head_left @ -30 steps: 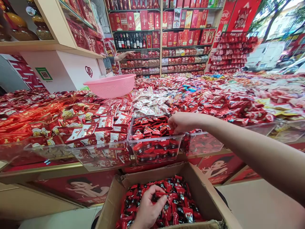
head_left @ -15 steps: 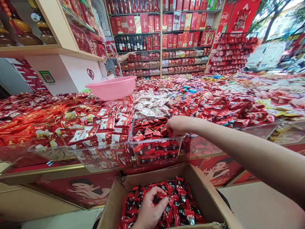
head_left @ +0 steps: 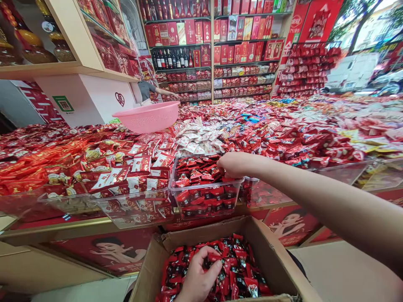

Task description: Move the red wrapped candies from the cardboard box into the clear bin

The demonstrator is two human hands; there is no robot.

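Observation:
My left hand (head_left: 201, 272) is down in an open cardboard box (head_left: 275, 260) full of small red-and-black wrapped candies (head_left: 241, 268). Its thumb and fingers curl around a red-wrapped candy (head_left: 217, 259). My right hand (head_left: 234, 165) reaches across to a clear plastic bin (head_left: 206, 184) holding the same kind of candies (head_left: 200, 173). It rests at the bin's right side, knuckles up and fingers bent down into the candies. The fingertips are hidden, so anything in them cannot be made out.
Bins of red-and-white packets (head_left: 138, 180) and other wrapped sweets (head_left: 302, 138) flank the bin. White packets (head_left: 200, 136) lie behind it. A pink plastic basket (head_left: 147, 117) sits on the sweets. Farther back, a person's arm (head_left: 165, 92) shows before shelves (head_left: 181, 45) of boxes and bottles.
My right hand has shifted very slightly left in the bin. My left hand stays put in the box. The other person's arm in the back has come down from the shelf.

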